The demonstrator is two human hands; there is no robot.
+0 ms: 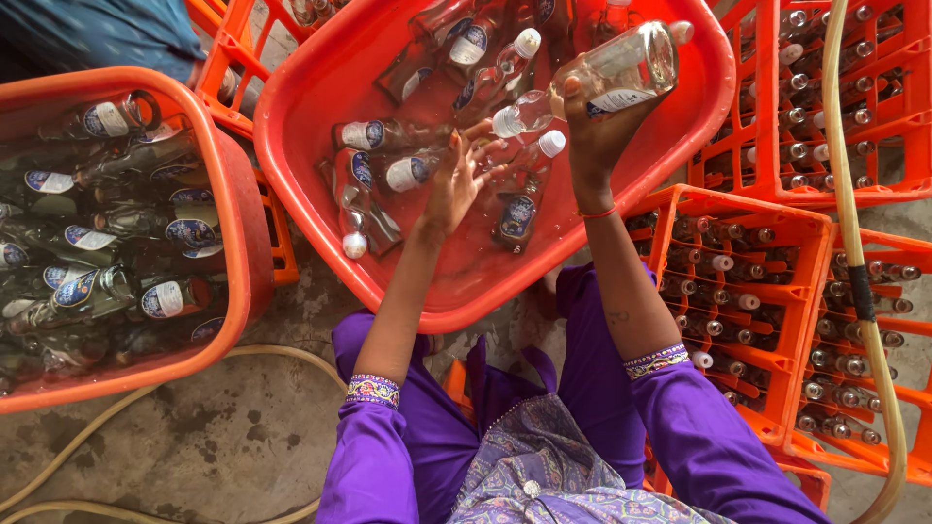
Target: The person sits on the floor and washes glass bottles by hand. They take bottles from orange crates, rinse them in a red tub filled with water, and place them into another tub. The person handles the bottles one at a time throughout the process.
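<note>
My right hand [594,131] holds a clear glass bottle [621,70] with a white cap, lifted above the round red tub [670,146]. My left hand [458,180] reaches down into the tub's water, fingers on a white-capped bottle [519,116] lying there. Several more labelled glass bottles [364,180] lie in the water around that hand, some capped, some not.
A second red tub [238,213] at left holds several uncapped bottles in water. Orange crates [777,291] at right are packed with capped bottles. A pale hose [854,223] runs down the right side, another hose [146,398] crosses the wet concrete floor. Someone's blue clothing [97,29] shows top left.
</note>
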